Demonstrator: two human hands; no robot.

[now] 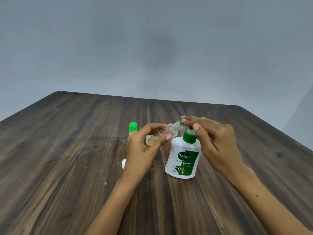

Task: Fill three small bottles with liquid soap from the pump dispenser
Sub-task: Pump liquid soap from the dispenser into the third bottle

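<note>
left hand grips tilted clear small bottle, neck at green nozzle | right hand fingers flat on Dettol pump dispenser head | green-capped bottle behind

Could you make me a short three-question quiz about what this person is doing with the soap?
1. True or false: the left hand holds the clear small bottle tilted, its mouth toward the pump spout.
2. What presses on the head of the pump dispenser? A) the right hand B) a spoon C) nothing
3. Fill in: the capped bottle standing behind the left hand on the table has a ____ cap.

Key: 1 true; 2 A; 3 green.
</note>
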